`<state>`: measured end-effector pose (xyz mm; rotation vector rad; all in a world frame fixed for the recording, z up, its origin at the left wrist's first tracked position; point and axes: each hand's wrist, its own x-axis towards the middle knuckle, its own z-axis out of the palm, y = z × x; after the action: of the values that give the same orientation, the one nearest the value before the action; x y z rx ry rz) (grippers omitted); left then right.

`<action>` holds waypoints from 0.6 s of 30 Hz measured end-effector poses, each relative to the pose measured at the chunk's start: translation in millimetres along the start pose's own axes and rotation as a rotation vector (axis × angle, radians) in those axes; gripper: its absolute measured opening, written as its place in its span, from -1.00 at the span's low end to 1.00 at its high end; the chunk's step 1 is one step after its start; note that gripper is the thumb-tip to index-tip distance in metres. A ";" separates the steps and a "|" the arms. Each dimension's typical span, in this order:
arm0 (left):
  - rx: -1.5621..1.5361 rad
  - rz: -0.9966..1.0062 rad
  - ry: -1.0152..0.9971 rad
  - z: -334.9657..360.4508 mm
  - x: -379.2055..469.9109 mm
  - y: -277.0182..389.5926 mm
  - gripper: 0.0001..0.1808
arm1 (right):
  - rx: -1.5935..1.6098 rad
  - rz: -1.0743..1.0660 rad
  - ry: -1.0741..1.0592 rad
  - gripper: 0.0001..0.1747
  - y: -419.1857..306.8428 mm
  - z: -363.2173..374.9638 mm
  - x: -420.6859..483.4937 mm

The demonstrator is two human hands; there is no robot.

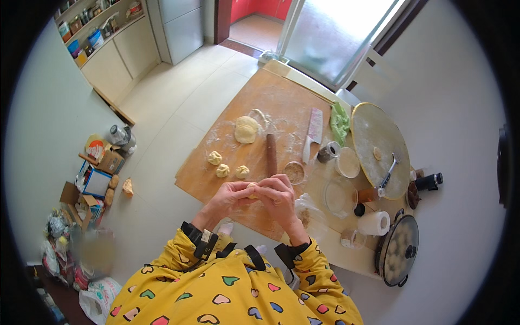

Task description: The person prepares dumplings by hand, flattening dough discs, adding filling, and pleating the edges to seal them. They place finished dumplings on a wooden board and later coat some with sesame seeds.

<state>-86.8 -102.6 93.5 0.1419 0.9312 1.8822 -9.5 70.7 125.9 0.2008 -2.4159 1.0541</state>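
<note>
Between the fingers of my left hand (pixel 222 200) and my right hand (pixel 279 198) is a small piece of dough (pixel 252 191), mostly hidden by the fingers. Both hands are over the near edge of a floured wooden board (pixel 248 97). Just beyond them lie three pleated dough buns (pixel 222 170). A dark wooden rolling pin (pixel 271 154) points away from my right hand, its near end by the knuckles. Right of the pin stands a round container of brown crumbly filling (pixel 294 172). Farther back, flattened dough (pixel 246 130) rests on the board.
A cleaver (pixel 313 130) lies on the board's right side, beside a dark-filled jar (pixel 328 152) and a green plastic bag (pixel 339 122). Farther right are a big round tray (pixel 365 134) with a slotted turner (pixel 390 170), a paper roll (pixel 373 223) and a lidded pan (pixel 400 252).
</note>
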 end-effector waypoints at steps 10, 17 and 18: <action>0.814 0.040 0.452 -96.8 -11.6 -0.1 -0.75 | -0.050 0.516 -0.041 -0.64 86.8 86.6 51.8; 1.313 0.558 0.743 -88.1 -9.8 18.8 -0.71 | -0.422 0.630 -0.006 -0.45 140.3 126.9 110.4; 1.273 0.563 0.725 -84.0 -10.8 19.7 -0.71 | -0.381 0.753 -0.073 -0.46 141.2 125.3 114.9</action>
<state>-135.3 -160.9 50.9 0.5336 2.7231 1.4946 -202.1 84.8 18.5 -0.8703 -2.7586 0.8325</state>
